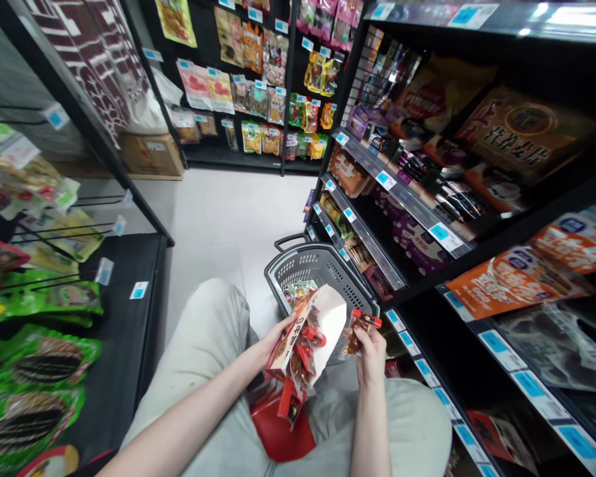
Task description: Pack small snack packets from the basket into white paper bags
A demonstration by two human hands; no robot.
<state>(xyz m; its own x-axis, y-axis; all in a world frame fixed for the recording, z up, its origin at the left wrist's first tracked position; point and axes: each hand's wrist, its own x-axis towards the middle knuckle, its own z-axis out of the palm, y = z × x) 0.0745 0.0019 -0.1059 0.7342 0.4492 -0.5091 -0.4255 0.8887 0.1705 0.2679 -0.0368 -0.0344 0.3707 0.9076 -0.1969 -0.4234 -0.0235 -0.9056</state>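
Observation:
My left hand [277, 338] grips the side of an open cardboard snack box [334, 306], red outside and white inside, tilted over my lap. Several small snack packets with red tops [305, 351] lie in the box and spill toward its lower end. Below it a red flap or sheet [283, 430] rests between my legs; which it is I cannot tell. Just right of the box, my right hand [370, 348] pinches one small clear snack packet [357, 331] with a red top and brown contents. Beyond both hands stands a grey shopping basket [322, 255] holding a green-and-white packet [298, 290].
On the right, a black shelf unit [417, 298] with blue-and-white price tags carries bagged goods close to the basket. Black rack shelving [129, 318] with green snack bags [34, 377] runs along the left. Hanging packets [258, 99] line the back, near a cardboard carton [151, 156].

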